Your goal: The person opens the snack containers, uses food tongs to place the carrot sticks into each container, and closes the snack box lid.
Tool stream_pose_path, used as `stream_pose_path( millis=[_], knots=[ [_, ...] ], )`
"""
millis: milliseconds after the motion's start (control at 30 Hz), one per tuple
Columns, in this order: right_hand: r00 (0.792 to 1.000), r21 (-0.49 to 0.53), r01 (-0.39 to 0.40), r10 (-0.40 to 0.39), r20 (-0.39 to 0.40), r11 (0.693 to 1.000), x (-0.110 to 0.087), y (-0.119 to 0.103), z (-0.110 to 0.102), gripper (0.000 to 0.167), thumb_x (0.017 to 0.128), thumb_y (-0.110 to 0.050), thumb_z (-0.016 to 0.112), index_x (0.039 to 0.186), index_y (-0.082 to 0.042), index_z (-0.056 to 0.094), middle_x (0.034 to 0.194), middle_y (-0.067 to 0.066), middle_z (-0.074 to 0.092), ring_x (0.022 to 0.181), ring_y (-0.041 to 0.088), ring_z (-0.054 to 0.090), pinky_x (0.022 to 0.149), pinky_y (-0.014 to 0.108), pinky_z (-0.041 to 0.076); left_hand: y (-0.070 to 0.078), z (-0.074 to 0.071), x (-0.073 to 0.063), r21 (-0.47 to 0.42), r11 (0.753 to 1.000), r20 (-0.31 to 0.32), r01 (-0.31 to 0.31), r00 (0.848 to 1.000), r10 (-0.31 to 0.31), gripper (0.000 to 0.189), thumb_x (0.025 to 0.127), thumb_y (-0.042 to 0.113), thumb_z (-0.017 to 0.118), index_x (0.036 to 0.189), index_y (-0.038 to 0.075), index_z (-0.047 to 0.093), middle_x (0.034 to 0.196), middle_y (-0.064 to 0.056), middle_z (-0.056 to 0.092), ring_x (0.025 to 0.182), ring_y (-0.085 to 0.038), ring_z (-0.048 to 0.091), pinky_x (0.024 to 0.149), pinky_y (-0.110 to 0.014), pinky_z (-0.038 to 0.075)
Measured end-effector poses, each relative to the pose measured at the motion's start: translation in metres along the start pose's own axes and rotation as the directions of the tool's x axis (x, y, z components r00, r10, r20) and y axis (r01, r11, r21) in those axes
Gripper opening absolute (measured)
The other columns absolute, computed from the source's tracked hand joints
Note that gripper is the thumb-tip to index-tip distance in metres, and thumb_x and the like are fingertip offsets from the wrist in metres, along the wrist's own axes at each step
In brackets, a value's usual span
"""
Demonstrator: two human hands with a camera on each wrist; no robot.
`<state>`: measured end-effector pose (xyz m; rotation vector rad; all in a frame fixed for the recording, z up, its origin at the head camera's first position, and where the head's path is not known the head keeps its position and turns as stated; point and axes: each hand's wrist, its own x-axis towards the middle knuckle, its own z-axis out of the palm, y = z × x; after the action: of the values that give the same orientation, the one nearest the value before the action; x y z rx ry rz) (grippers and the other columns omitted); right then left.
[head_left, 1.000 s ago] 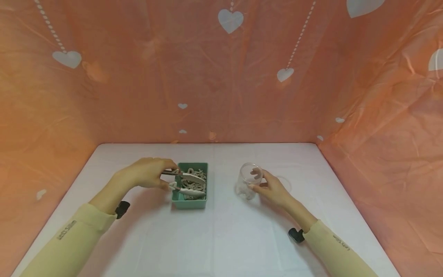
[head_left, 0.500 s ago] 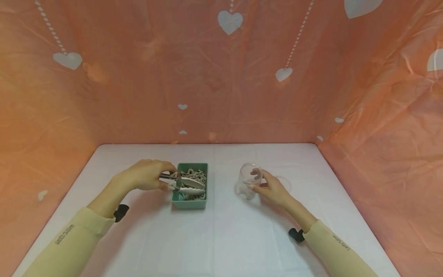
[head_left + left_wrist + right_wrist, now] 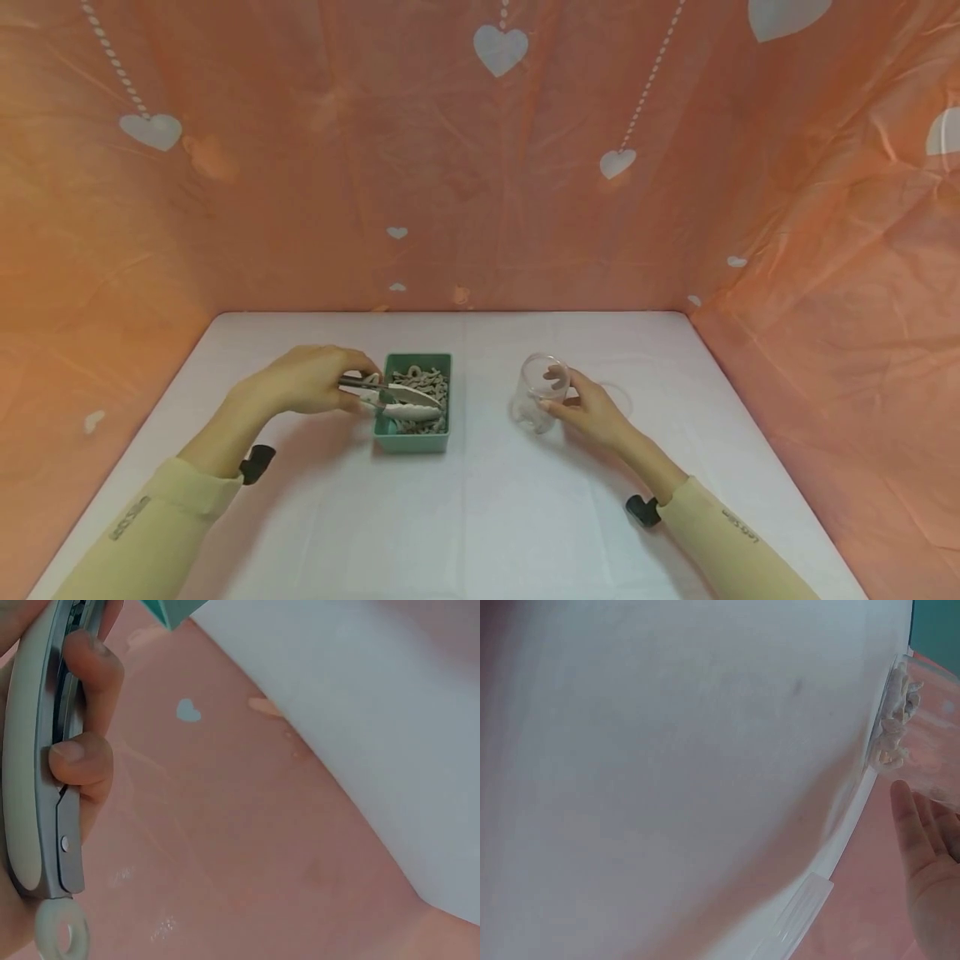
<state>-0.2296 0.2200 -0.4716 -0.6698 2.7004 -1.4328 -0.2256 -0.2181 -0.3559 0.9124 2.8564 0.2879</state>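
My left hand (image 3: 311,379) grips a pair of tongs (image 3: 26,772) with pale handles and a ring at the end. The tips of the tongs are over the green rectangular box (image 3: 412,443), low among the small grey-brown twisted pieces (image 3: 426,382) inside it. Whether a piece is caught between the tips is hard to tell. Over to the right, my right hand (image 3: 596,414) holds a clear jar (image 3: 534,398) upright on the table, thumb on the near side and fingers on the far side. A few pale pieces (image 3: 892,724) lie at the jar's bottom.
A clear round lid (image 3: 618,398) lies flat on the white table (image 3: 480,517) just beyond my right hand. Orange sheeting (image 3: 435,150) with white hearts stands behind the table and on both sides.
The tongs' arms have drawn closer together over the box. My left hand has shifted slightly left. My right hand and the jar have stayed where they were.
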Motion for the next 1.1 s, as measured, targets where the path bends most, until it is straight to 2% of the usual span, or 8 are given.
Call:
stream_pose_path(
  millis=[333,667,1100],
  knots=[
    [1.0,0.0,-0.019,0.019,0.012,1.0,-0.001,-0.003,-0.002,0.053,0.097,-0.015,0.074,0.141,0.002,0.052,0.139,0.024,0.059,0.114,0.041,0.068,0.094,0.044,0.057,-0.006,-0.017,-0.009,-0.011,1.0,-0.059,0.008,0.998,-0.008,0.038,0.085,0.031,0.086,0.12,0.027,0.074,0.107,0.01,0.073,0.087,-0.013,0.065,0.076,-0.047,0.052],
    [1.0,-0.003,-0.018,0.018,0.016,1.0,-0.001,-0.003,-0.001,0.053,0.097,-0.014,0.074,0.141,0.003,0.052,0.139,0.024,0.059,0.117,0.041,0.067,0.095,0.043,0.057,-0.008,-0.027,-0.012,-0.051,0.999,-0.103,0.019,0.994,-0.024,0.034,0.084,0.029,0.087,0.116,0.029,0.075,0.097,0.015,0.069,0.08,-0.009,0.059,0.072,-0.041,0.048],
    [1.0,0.008,-0.006,0.006,0.009,1.0,-0.001,-0.002,-0.001,0.05,0.097,-0.015,0.074,0.14,0.003,0.053,0.139,0.023,0.059,0.128,0.043,0.059,0.098,0.047,0.055,-0.003,-0.037,-0.01,-0.108,0.994,-0.151,-0.011,0.988,-0.005,0.034,0.086,0.026,0.086,0.118,0.026,0.074,0.096,0.012,0.07,0.078,-0.011,0.059,0.071,-0.037,0.047]
  ],
)
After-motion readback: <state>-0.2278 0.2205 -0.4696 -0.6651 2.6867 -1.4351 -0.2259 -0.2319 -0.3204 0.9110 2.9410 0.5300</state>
